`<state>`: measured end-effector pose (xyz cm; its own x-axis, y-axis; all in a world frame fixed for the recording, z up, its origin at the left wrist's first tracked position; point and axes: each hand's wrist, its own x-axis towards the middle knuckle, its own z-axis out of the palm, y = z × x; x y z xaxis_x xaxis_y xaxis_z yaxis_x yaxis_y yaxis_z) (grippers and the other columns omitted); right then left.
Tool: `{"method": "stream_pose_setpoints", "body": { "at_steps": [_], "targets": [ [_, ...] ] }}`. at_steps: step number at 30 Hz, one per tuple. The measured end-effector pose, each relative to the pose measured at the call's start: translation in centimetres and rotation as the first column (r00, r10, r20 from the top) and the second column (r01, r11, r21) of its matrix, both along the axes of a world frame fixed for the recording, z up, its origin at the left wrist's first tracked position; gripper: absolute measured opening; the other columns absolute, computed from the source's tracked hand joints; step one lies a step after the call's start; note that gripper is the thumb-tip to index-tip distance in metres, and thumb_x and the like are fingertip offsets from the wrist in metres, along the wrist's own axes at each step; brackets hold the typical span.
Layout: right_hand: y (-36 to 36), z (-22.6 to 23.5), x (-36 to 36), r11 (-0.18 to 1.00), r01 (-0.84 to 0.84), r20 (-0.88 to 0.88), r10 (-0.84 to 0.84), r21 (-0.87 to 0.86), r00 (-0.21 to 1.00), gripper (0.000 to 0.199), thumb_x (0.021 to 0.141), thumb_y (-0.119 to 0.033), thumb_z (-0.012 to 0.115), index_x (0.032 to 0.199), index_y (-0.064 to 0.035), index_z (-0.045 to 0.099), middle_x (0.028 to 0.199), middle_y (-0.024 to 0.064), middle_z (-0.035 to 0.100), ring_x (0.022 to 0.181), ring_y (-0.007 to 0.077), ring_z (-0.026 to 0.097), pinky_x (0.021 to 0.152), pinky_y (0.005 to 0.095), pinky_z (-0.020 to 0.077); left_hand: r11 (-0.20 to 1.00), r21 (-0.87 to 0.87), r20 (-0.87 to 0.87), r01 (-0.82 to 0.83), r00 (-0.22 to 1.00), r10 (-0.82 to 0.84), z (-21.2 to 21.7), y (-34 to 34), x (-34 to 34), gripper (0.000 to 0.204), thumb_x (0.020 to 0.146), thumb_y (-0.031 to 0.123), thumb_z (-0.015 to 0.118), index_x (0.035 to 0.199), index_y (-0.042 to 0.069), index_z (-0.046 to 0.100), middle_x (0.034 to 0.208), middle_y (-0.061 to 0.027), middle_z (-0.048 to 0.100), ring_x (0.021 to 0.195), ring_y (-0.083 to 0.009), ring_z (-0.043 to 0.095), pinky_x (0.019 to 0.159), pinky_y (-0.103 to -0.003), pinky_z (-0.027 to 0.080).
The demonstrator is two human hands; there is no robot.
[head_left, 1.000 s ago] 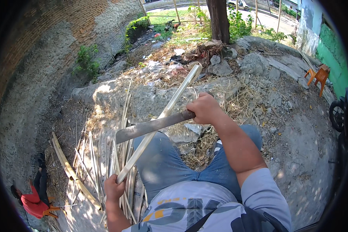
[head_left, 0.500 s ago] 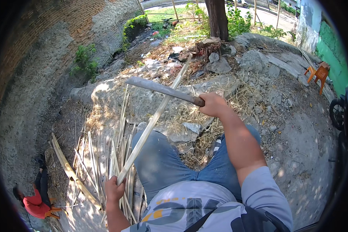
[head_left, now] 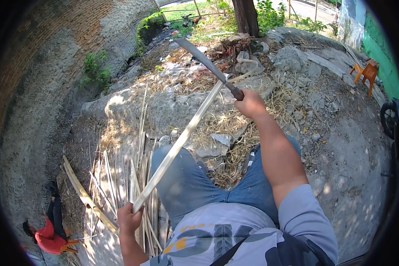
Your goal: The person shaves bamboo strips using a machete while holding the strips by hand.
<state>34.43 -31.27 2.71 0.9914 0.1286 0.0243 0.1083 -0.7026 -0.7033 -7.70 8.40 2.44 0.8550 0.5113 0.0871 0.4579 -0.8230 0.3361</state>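
My left hand (head_left: 130, 217) is closed around the lower end of a long pale bamboo strip (head_left: 177, 147), which slants up and to the right over my left thigh. In my right hand (head_left: 251, 104) is the dark handle of a machete (head_left: 205, 61), its long grey blade pointing up and left. The blade crosses the strip near its far end. Beyond that crossing, a thin curled shaving (head_left: 248, 73) sticks out to the right. To the left of my knee lie several loose bamboo strips (head_left: 111, 177) on the ground.
A split bamboo length (head_left: 85, 195) lies farther left. Beyond it a person in a red top (head_left: 50, 237) sits on a low orange seat. Rocks and dry shavings (head_left: 217, 124) cover the ground ahead, near a tree trunk (head_left: 245, 17). An orange stool (head_left: 365, 76) stands at the right.
The machete has moved toward the strip's far end, its blade now tilted more steeply upward. A curled shaving now shows there. My left hand has hardly moved; the strip has tipped slightly rightward.
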Motion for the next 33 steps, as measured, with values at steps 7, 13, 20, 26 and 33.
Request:
{"method": "stream_pose_setpoints", "body": {
  "at_steps": [7,13,20,26,33],
  "targets": [
    [1.0,0.8,-2.5,0.929,-0.264,0.175,0.314,-0.261,0.933,0.026,0.078,-0.024,0.071,0.102,-0.0132,0.073,0.099,0.0136,0.073,0.096,0.0357,0.070,0.088,0.0479,0.0548,0.999,-0.017,-0.008,-0.036,0.999,0.036,-2.3,-0.9,2.5,0.041,0.080,0.034,0.086,0.073,0.001,0.063,0.063,-0.0194,0.061,0.054,-0.0367,0.057,0.055,-0.043,0.046],
    [3.8,-0.8,-3.8,0.754,-0.441,0.350,0.631,-0.486,0.693,0.014,0.068,-0.021,0.071,0.081,-0.0172,0.069,0.077,0.0066,0.070,0.075,0.0309,0.068,0.082,0.0439,0.0519,1.000,-0.008,0.005,-0.022,1.000,0.022,-1.8,-0.7,3.4,0.042,0.079,0.036,0.087,0.074,0.001,0.065,0.063,-0.0185,0.062,0.054,-0.0337,0.060,0.055,-0.042,0.047],
    [-0.7,-1.3,0.7,0.987,-0.027,0.174,0.056,-0.161,0.983,0.018,0.079,-0.022,0.070,0.093,-0.0110,0.071,0.088,0.0157,0.073,0.088,0.0356,0.071,0.082,0.0475,0.0536,0.999,-0.003,0.080,-0.041,0.996,0.042,-2.1,2.4,-2.9,0.032,0.082,0.021,0.085,0.074,-0.002,0.064,0.062,-0.0175,0.062,0.053,-0.0252,0.057,0.054,-0.040,0.045],
    [-0.6,-2.0,0.7,0.989,0.113,-0.057,-0.108,0.093,0.993,0.029,0.082,-0.026,0.071,0.103,-0.0063,0.072,0.099,0.0180,0.074,0.094,0.0358,0.071,0.083,0.0454,0.0536,0.993,-0.109,0.150,-0.044,0.987,0.061,-4.2,2.0,-2.5,0.032,0.085,0.022,0.083,0.076,-0.003,0.064,0.059,-0.0142,0.060,0.053,-0.0184,0.051,0.053,-0.038,0.043],
    [1.8,-1.8,-1.2,0.993,-0.106,0.109,0.101,0.043,0.989,0.029,0.075,-0.026,0.075,0.099,-0.0099,0.072,0.094,0.0170,0.073,0.092,0.0378,0.070,0.079,0.0485,0.0532,0.983,-0.153,0.142,-0.104,0.982,0.126,-3.2,-0.3,2.2,0.038,0.085,0.029,0.084,0.075,-0.001,0.062,0.058,-0.0099,0.056,0.053,-0.0155,0.046,0.052,-0.037,0.041]
  ]
}}
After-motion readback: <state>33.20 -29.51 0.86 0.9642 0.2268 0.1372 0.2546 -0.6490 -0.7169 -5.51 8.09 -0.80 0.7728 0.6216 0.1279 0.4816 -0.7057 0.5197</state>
